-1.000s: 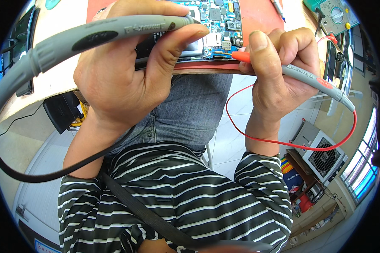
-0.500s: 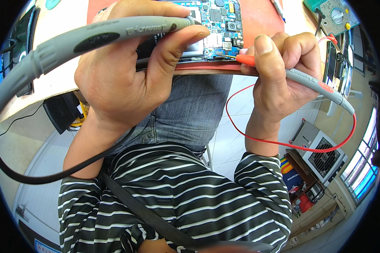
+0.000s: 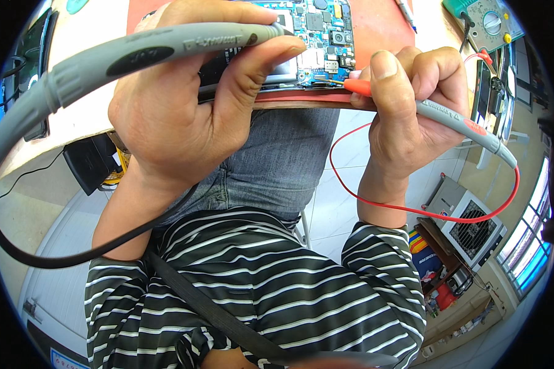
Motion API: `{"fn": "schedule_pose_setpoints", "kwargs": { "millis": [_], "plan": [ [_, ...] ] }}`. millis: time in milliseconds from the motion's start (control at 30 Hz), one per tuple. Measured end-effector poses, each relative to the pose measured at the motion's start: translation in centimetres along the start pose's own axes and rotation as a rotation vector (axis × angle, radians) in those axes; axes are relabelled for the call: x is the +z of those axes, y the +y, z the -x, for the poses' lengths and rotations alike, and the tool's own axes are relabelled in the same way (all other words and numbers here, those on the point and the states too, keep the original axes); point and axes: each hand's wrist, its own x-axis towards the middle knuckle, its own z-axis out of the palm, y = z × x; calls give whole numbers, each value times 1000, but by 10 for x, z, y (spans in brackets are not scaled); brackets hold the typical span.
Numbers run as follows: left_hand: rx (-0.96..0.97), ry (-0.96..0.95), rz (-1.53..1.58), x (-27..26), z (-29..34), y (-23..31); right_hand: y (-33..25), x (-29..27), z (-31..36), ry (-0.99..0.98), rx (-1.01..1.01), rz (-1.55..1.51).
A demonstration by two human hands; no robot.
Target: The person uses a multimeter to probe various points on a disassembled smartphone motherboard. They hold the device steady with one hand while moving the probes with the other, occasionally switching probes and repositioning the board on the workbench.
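Note:
An opened phone (image 3: 314,43) with a blue circuit board lies near the front edge of the table. My left hand (image 3: 184,104) pinches a grey multimeter probe (image 3: 221,38) between thumb and fingers, its tip over the board's left part and partly hidden by the fingertips. A black lead (image 3: 55,264) hangs from that probe's rear. In my right hand (image 3: 403,104) is a grey probe with an orange-red tip sleeve (image 3: 358,87). Its metal point meets the board's lower edge; I cannot tell if it touches. A thin red lead (image 3: 440,215) loops from it.
A green multimeter (image 3: 489,23) with a round dial stands at the far right. A pen (image 3: 406,13) lies on the red mat (image 3: 381,37) under the phone. A dark screen device (image 3: 36,74) is at the far left, and a white cooler (image 3: 471,227) stands on the right.

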Motion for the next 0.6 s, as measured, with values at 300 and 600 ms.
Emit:
{"fn": "schedule_pose_setpoints", "kwargs": {
  "millis": [300,600],
  "plan": [
    [20,-9,-14,0,0,-2,-4,0,-1,-26,12,24],
    [35,-4,27,0,1,-5,-4,0,1,16,36,-4]
  ]
}}
